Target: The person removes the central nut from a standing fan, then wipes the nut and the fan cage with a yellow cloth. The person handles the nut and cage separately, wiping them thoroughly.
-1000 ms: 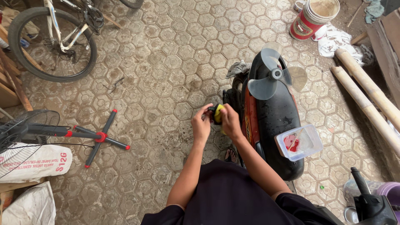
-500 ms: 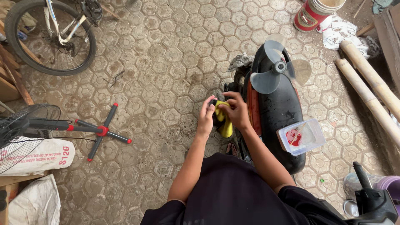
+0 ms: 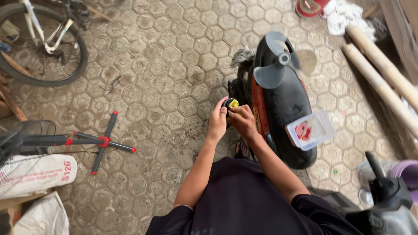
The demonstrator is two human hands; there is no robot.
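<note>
Left to right, from my remote seat. Far left: bike wheel (image 3: 41, 48) at top, fan guard (image 3: 19, 139) low on the edge, w/ a white sack (image 3: 35, 174) below it. Next, the red-and-black fan stand (image 3: 98, 141) lies flat on the paved floor (image 3: 165, 65).

Centre is where the work is. Change vs half a sec ago: the yellow cloth (image 3: 234, 103) then hung loose below the hands; now only a small bit shows, bunched between them, so I judge it's been gathered up and pressed tight onto the small black part (image 3: 227, 102). Wiping seems to be going on, not finished. The view has also tipped down a bit.

Left hand (image 3: 217, 122): fingers (image 3: 223, 111) curled, grasping the black part from the left side, thumb side up. Right hand (image 3: 244, 122): fingers clenched round the cloth, touching the part from the right. Hands touch each other; the part + cloth sit between them, just beside the left flank of the scooter seat (image 3: 283, 109), above the floor.

Further right: grey fan blade (image 3: 278, 63) rests on the seat's far end, clear plastic tub (image 3: 310, 129) w/ sth red inside sits on the near end. Bamboo poles (image 3: 383, 78) lie far right; a 2nd scooter's handlebar (image 3: 385, 187) shows bottom right.
</note>
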